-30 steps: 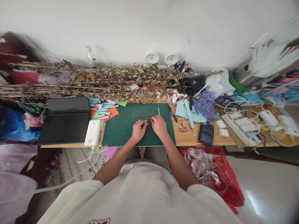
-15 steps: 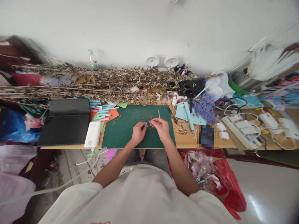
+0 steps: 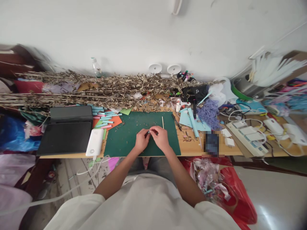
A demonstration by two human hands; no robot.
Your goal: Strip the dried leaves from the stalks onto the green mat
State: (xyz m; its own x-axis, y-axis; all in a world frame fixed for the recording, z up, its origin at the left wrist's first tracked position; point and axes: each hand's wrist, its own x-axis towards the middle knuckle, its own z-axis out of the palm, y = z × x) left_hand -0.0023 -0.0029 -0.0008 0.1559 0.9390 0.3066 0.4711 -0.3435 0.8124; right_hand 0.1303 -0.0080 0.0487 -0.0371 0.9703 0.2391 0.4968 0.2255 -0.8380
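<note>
Both the left hand (image 3: 142,140) and the right hand (image 3: 160,138) meet above a green cutting mat (image 3: 122,143). Between the left thumb and forefinger, pinched closed, is what seems a small blue paper tube (image 3: 148,131), mostly hidden. The right fingertips are bunched at the tube; whether they grip anything, I cannot tell. Just beyond the right hand lies a thin pale stick (image 3: 162,122); dried plant stalks (image 3: 124,86) stretch behind the mat.

Table (image 3: 192,149): under the mat (image 3: 124,140)
Stick (image 3: 162,121): on the mat
Power bank (image 3: 94,142): left of the mat
Stalks (image 3: 115,99): behind the mat
Yarn (image 3: 208,114): right of the mat
</note>
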